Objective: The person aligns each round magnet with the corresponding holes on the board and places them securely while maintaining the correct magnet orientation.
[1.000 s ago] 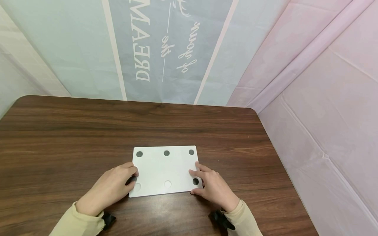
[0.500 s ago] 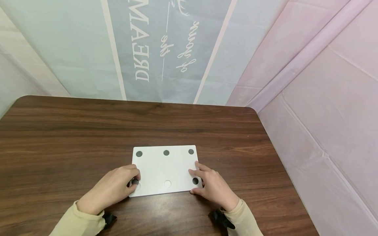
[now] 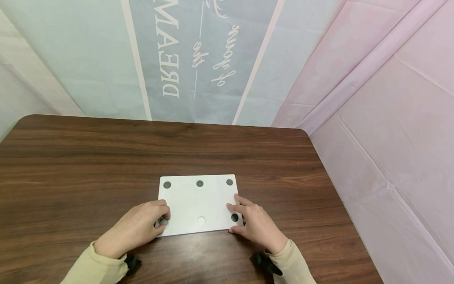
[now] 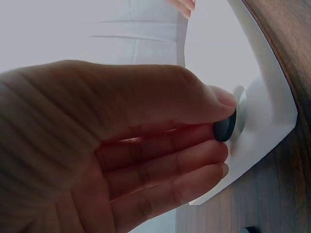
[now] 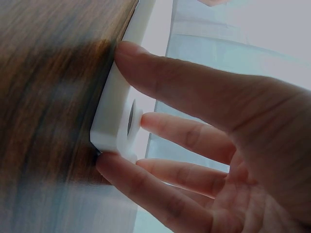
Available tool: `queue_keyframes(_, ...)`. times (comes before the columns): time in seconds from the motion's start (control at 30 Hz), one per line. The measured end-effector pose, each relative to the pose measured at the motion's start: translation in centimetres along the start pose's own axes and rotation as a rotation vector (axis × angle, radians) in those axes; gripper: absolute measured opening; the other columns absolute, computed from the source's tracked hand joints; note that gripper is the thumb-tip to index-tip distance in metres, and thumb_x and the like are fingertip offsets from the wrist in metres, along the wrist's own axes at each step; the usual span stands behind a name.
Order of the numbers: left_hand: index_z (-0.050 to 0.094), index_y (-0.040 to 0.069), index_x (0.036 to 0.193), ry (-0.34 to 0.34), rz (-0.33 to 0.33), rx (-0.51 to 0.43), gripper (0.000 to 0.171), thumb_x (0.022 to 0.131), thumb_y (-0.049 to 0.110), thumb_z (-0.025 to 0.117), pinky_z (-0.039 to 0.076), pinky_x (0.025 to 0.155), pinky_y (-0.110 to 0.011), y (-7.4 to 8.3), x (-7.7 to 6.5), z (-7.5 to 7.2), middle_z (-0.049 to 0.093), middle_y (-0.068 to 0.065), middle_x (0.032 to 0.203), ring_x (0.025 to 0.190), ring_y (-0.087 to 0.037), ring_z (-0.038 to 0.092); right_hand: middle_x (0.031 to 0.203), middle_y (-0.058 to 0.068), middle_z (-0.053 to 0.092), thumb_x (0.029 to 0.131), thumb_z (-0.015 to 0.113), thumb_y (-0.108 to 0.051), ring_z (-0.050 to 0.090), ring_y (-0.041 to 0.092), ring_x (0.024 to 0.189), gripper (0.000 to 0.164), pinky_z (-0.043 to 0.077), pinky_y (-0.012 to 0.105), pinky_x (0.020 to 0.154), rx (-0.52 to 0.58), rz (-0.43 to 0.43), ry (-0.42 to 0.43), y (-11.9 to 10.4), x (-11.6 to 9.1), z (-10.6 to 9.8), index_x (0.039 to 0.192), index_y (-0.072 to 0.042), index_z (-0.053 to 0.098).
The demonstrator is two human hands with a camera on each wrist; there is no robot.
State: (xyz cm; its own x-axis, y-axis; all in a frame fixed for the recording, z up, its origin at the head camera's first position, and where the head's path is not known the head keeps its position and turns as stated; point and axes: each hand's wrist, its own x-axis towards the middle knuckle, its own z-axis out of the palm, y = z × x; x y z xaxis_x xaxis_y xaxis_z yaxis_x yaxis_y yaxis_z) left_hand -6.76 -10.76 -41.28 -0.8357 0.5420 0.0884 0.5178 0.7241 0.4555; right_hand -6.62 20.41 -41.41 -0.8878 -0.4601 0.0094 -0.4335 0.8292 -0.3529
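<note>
A white rectangular board (image 3: 191,202) with round recesses lies flat on the table. My left hand (image 3: 138,223) pinches a small black disc (image 4: 225,128) between thumb and fingers. In the left wrist view the disc stands tilted on edge, right beside the near-left recess (image 4: 241,108); whether it touches the board I cannot tell. My right hand (image 3: 258,225) grips the board's near-right corner, thumb on the near edge and fingertips on the top and side. Dark discs fill the three far recesses, such as this far middle disc (image 3: 200,184), and the near-right one (image 3: 235,217). The near-middle recess (image 3: 201,221) shows white.
The brown wood-grain table (image 3: 106,154) stretches around the board. Behind it hangs a pale blue cloth (image 3: 209,106) with lettering, and a pinkish cloth wall (image 3: 383,169) stands at the right. A black strap (image 3: 132,265) sits at the left cuff.
My left hand has shifted slightly right and inward, bringing the black disc from the board's left edge over to the near-left recess. The right hand and the board have stayed nearly still.
</note>
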Motion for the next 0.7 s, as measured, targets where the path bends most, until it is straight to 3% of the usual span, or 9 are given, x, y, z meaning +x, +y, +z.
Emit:
queue_keyframes(0.47, 0.06, 0.019, 0.072, 0.028, 0.044, 0.006, 0.024, 0.071, -0.001, 0.071, 0.041, 0.054, -0.023, -0.12, 0.08, 0.36, 0.051, 0.012, 0.073, 0.064, -0.001, 0.044, 0.133, 0.025, 0.055, 0.067, 0.088, -0.025, 0.067, 0.025, 0.1, 0.057, 0.055, 0.038, 0.079, -0.006, 0.0, -0.001, -0.05, 0.03, -0.04, 0.118, -0.009, 0.069)
queue_keyframes(0.7, 0.06, 0.018, 0.072, 0.044, 0.056, -0.003, 0.023, 0.071, -0.002, 0.072, 0.04, 0.054, -0.022, -0.23, 0.07, 0.47, 0.05, 0.01, 0.074, 0.062, -0.001, 0.042, 0.133, 0.025, 0.055, 0.067, 0.087, -0.024, 0.065, 0.031, 0.108, 0.057, 0.055, 0.041, 0.082, 0.003, -0.001, -0.002, -0.05, 0.06, -0.03, 0.118, -0.008, 0.069)
